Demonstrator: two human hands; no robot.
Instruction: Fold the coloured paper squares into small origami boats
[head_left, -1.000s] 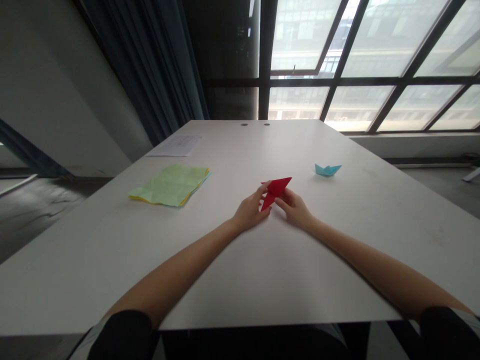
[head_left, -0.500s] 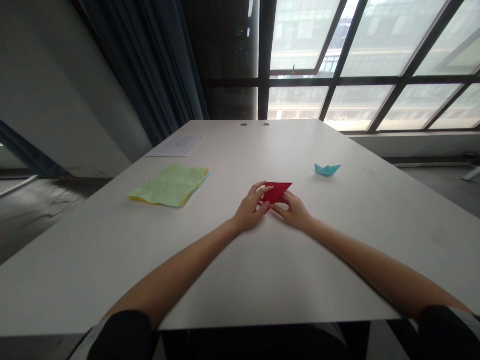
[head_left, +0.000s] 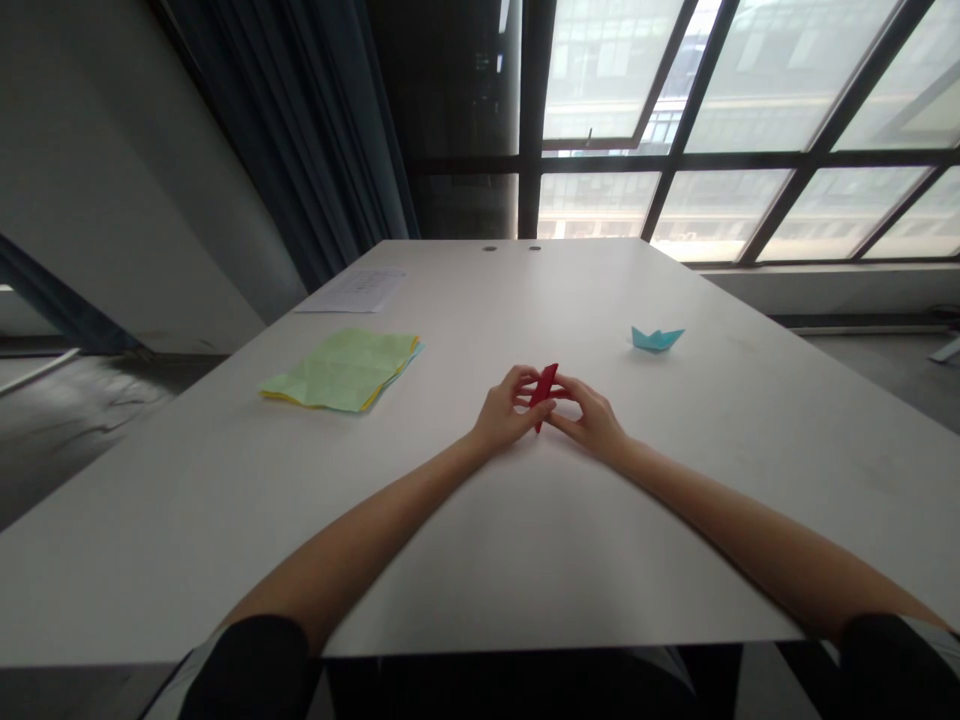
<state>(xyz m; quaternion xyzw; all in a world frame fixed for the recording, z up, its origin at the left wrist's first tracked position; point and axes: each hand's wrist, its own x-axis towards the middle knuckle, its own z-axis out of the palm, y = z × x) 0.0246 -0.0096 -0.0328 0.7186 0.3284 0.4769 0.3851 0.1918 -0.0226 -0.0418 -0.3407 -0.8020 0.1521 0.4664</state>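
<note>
- One piece, the red paper, is folded into a compact shape; what folding is left cannot be told.
- Blue paper boat, far right on the table, looks fully folded; the green sheet at left lies flat, creased but not shaped.
- Red paper sits mid-table, between the hands, seen almost edge-on; its long axis slants from near left to far right.
- Left hand pinches it between thumb and fingers; right hand grasps its right side with the fingertips.
</note>
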